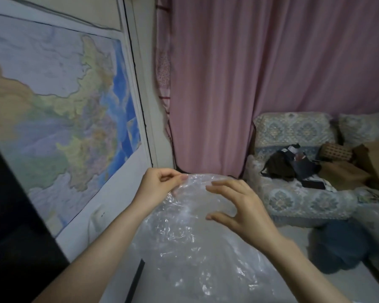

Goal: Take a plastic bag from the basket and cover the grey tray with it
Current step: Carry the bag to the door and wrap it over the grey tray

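A clear, crinkled plastic bag hangs spread out in front of me, filling the lower middle of the view. My left hand pinches its top left edge between thumb and fingers. To the right, my right hand hovers in front of the bag with its fingers spread and curled, holding nothing that I can see. Neither the grey tray nor the basket is in view.
A large map covers the wall on the left. Pink curtains hang behind. A patterned sofa at the right holds dark bags and brown packages. A blue cushion lies on the floor.
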Available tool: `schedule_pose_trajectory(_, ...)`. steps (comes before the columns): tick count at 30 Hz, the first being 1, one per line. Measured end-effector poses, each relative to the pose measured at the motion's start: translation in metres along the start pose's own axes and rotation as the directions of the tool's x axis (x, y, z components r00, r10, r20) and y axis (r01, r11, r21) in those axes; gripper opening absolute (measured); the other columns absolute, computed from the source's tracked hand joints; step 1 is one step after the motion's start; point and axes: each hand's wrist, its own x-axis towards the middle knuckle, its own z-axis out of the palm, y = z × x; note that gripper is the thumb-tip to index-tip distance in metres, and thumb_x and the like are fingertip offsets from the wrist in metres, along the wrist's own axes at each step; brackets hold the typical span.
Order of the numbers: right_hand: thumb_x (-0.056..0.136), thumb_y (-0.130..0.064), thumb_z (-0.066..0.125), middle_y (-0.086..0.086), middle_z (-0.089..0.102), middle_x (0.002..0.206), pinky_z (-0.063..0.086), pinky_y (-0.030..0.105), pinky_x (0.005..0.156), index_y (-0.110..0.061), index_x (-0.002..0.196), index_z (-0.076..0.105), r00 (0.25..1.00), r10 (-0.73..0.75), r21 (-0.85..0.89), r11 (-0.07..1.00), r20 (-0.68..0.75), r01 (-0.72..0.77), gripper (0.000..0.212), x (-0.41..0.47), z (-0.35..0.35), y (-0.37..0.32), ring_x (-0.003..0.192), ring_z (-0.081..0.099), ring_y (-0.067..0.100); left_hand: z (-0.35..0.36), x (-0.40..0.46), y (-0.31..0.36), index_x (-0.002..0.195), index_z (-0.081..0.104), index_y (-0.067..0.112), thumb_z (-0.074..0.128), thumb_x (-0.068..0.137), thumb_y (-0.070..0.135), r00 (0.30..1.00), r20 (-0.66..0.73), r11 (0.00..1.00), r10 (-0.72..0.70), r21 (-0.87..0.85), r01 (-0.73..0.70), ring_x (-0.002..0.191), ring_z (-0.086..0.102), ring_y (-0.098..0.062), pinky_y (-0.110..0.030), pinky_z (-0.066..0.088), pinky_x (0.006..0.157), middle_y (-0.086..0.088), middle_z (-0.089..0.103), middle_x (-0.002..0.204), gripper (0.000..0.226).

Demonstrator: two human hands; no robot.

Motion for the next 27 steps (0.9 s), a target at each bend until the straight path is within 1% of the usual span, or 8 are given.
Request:
schedule_pose_trajectory(3,0.074,-0.037,0.073,-0.005,0.068,0.102,0.052,0.038,0.084,-0.019,0.100,0.067,0.998,0.012,0.075,0.997,-0.056,-0.008,0.033,0.058,0.009,0.055,0.098,0.062,0.013,0.011,0.067,-0.013,0.076,0.075,0.020,0.070,0.076,0.029,0.999,-0.011,0.999,-0.034,0.020,0.034,0.056,0.062,-0.004,-0.018,0.048,0.059,0.008,0.070,0.062,0.010)
schedule_pose_trajectory(5,0.074,-0.033,0.074,-0.005,0.071,0.091,0.054,0.036,0.075,-0.018,0.094,0.069,0.994,0.041,0.106,0.994,-0.098,-0.030,0.026,0.100,0.013,0.090,0.083,0.064,0.011,0.014,0.107,-0.023,0.091,0.070,0.034,0.067,0.071,0.048,1.000,-0.030,0.994,-0.007,0.111,0.010,0.084,0.063,0.006,-0.015,0.047,0.080,0.017,0.071,0.092,0.024)
schedule_pose_trajectory(8,0.073,-0.025,0.076,-0.005,0.072,0.079,0.052,0.031,0.068,-0.016,0.085,0.069,0.984,0.088,0.191,0.980,-0.158,-0.057,0.017,0.161,0.026,0.139,0.072,0.064,0.009,0.018,0.148,-0.045,0.116,0.053,0.049,0.063,0.062,0.071,0.970,-0.099,0.919,0.223,0.354,-0.175,0.121,0.043,0.008,-0.016,0.028,0.102,0.027,0.052,0.126,0.059)
schedule_pose_trajectory(11,0.074,-0.022,0.075,0.000,0.072,0.073,0.050,0.034,0.067,-0.013,0.079,0.068,0.976,0.164,0.314,0.943,-0.144,-0.112,0.012,0.209,0.047,0.179,0.069,0.065,0.015,0.028,0.176,-0.073,0.124,0.046,0.050,0.065,0.054,0.076,0.940,-0.021,0.783,0.341,0.560,-0.271,0.134,0.028,0.005,-0.030,0.011,0.111,0.028,0.039,0.139,0.078)
schedule_pose_trajectory(14,0.074,-0.024,0.074,-0.003,0.072,0.073,0.051,0.032,0.069,-0.012,0.077,0.068,0.979,0.184,0.383,0.914,-0.092,-0.135,0.013,0.255,0.072,0.217,0.070,0.066,0.013,0.033,0.224,-0.103,0.125,0.043,0.047,0.066,0.053,0.071,0.954,-0.040,0.772,0.296,0.599,-0.214,0.134,0.026,0.004,-0.034,0.008,0.112,0.023,0.036,0.139,0.080)
schedule_pose_trajectory(19,0.074,-0.019,0.075,-0.007,0.071,0.067,0.048,0.018,0.064,-0.018,0.068,0.067,0.971,0.222,0.436,0.886,-0.093,-0.161,0.011,0.334,0.109,0.285,0.065,0.063,0.003,0.023,0.323,-0.158,0.106,0.066,0.036,0.072,0.059,0.053,0.970,-0.075,0.838,0.232,0.522,-0.160,0.117,0.051,0.000,-0.023,0.037,0.101,0.020,0.050,0.133,0.050)
schedule_pose_trajectory(24,0.075,-0.025,0.074,-0.003,0.071,0.067,0.051,0.028,0.067,-0.017,0.066,0.066,0.961,0.269,0.408,0.885,-0.055,-0.225,0.014,0.420,0.139,0.352,0.066,0.065,0.011,0.009,0.435,-0.200,0.073,0.073,0.031,0.070,0.068,0.041,0.975,-0.110,0.923,0.192,0.359,-0.141,0.100,0.059,0.009,-0.004,0.039,0.088,0.030,0.060,0.112,0.012)
schedule_pose_trajectory(27,0.073,-0.027,0.075,0.000,0.069,0.064,0.049,0.028,0.063,-0.017,0.065,0.065,0.960,0.278,0.367,0.898,-0.039,-0.245,0.017,0.465,0.157,0.388,0.064,0.064,0.015,-0.003,0.497,-0.227,0.069,0.064,0.035,0.069,0.076,0.032,0.982,-0.153,0.947,0.108,0.315,-0.055,0.097,0.059,0.011,-0.008,0.046,0.085,0.027,0.065,0.102,0.009)
